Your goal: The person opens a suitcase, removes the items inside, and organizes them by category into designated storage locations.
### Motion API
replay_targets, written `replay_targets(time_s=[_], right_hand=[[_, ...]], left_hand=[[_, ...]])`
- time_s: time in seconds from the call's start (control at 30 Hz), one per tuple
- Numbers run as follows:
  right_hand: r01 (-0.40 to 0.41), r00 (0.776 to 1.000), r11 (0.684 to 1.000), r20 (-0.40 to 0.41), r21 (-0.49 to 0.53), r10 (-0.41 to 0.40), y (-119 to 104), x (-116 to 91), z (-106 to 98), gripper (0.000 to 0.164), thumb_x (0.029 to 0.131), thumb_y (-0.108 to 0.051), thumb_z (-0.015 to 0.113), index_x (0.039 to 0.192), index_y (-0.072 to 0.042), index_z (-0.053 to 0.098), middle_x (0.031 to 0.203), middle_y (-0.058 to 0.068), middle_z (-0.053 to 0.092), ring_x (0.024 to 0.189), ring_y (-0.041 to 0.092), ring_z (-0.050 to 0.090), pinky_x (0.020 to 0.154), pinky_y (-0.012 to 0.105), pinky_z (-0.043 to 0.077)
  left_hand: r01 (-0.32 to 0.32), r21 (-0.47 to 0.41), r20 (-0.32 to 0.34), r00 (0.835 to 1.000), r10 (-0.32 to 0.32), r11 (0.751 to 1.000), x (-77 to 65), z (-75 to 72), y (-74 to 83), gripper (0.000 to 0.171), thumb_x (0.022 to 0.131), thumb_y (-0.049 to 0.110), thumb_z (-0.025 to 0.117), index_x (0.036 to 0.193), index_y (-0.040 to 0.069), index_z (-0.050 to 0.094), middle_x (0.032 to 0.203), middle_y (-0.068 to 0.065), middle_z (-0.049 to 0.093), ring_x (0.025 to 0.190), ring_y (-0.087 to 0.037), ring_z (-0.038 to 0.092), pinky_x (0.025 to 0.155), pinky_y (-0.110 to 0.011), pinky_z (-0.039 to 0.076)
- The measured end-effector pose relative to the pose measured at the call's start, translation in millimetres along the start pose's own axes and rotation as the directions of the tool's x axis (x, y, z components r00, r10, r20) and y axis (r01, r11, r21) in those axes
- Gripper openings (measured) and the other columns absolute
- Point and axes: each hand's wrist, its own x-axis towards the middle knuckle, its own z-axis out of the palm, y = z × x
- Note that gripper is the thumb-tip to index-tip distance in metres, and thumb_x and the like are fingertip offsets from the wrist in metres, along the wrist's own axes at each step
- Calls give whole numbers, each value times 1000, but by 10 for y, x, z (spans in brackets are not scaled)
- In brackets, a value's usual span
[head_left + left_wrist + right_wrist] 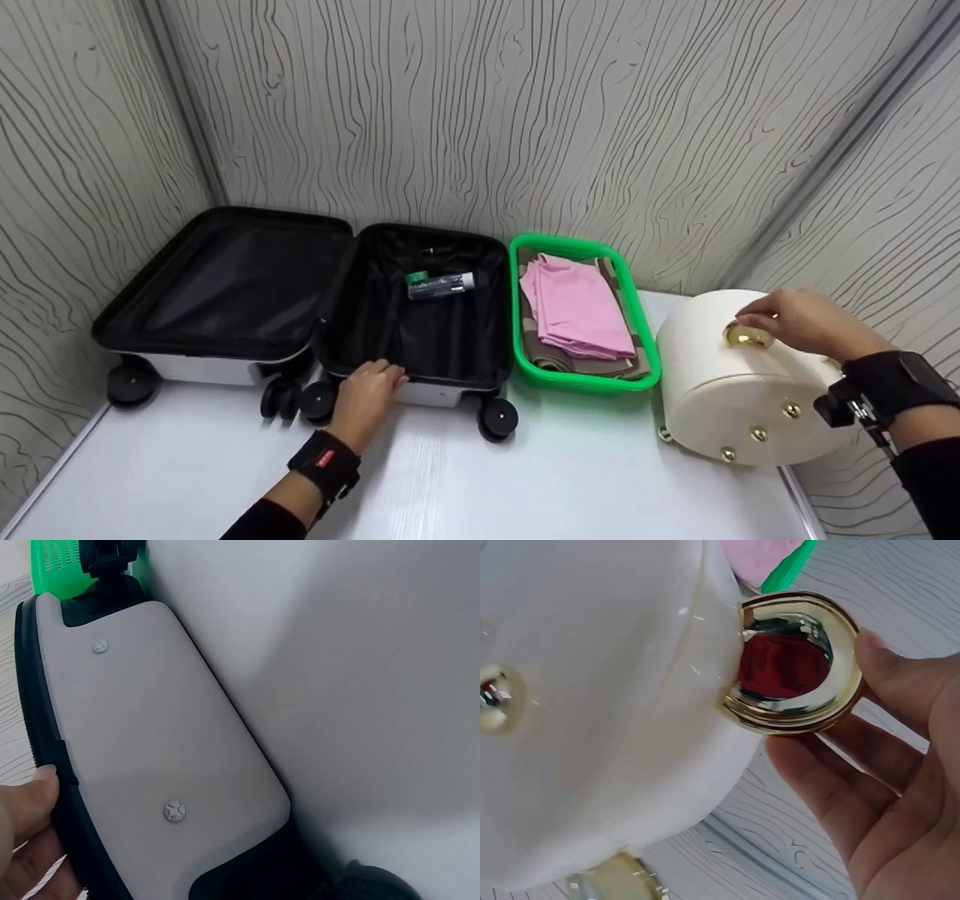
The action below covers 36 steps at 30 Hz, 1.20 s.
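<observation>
Here, the suitcase is gripped by the left hand. Rightward, past the basket, the box is pinched at its handle by the right hand.

White table: suitcase, basket, case

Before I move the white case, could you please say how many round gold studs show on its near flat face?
3: a lower-left stud, a middle stud and an upper-right stud, in a slanting row. The wrist device may hide more.
</observation>
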Motion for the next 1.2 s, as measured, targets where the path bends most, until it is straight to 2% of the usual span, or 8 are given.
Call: replay_targets(time_s=[0.27,0.4,0.5,0.6,0.7,0.87,1.0,1.2], right_hand=[[-2,994,999,108,51,-4,-225,-15,-87,28,97,-26,62,105,-2,75,81,0,71,66,10,61,62,33,49],[10,993,999,120,49,-16,-326,16,-98,24,97,-22,60,98,-3,75,69,-4,67,58,10,59,58,33,48],[-1,990,998,139,61,-8,-406,21,-85,23,97,-20,59,95,-4,75,63,-5,64,55,10,59,58,34,49],[-18,986,994,169,104,0,-489,20,-70,24,98,-18,58,98,0,74,66,-2,67,55,12,63,63,37,54],[-32,980,986,201,165,-2,-577,24,-58,27,98,-16,57,104,6,71,75,3,70,59,15,67,66,37,57],[-70,971,965,240,252,8,-694,47,-28,31,98,-13,55,111,13,65,81,10,71,62,19,70,64,32,58],[-106,967,948,253,301,28,-772,81,-17,33,98,-11,54,114,17,61,83,13,70,63,21,70,62,32,58],[-171,963,917,259,362,77,-889,113,22,32,97,-10,53,111,17,62,80,11,70,65,21,70,62,32,58]], left_hand=[[22,-10,41,999,-22,1000,29,-17,4,11,82,14,79,79,6,71,75,-4,64,65,-23,59,54,-36,52],[36,26,134,990,-40,999,153,-76,72,13,80,14,80,78,6,71,74,-6,63,66,-26,61,59,-38,53],[25,17,210,977,-28,1000,314,-139,217,18,81,20,80,88,4,73,83,-9,67,75,-28,66,69,-40,55],[16,-80,256,967,5,997,485,-177,461,29,87,28,75,104,5,72,100,-9,69,89,-29,67,79,-41,55],[6,-212,307,950,61,977,641,-179,782,36,92,35,68,117,9,68,111,-6,68,101,-27,65,87,-41,53],[-78,-363,404,885,233,929,870,-133,1394,48,96,48,57,132,16,60,126,-2,61,118,-19,57,99,-34,47],[-167,-449,396,843,363,878,1017,-51,1825,55,95,54,54,139,21,54,136,1,54,127,-14,49,104,-29,41],[-224,-511,370,814,448,830,1122,97,2277,66,90,62,57,144,26,48,148,1,44,136,-13,39,109,-27,34]])
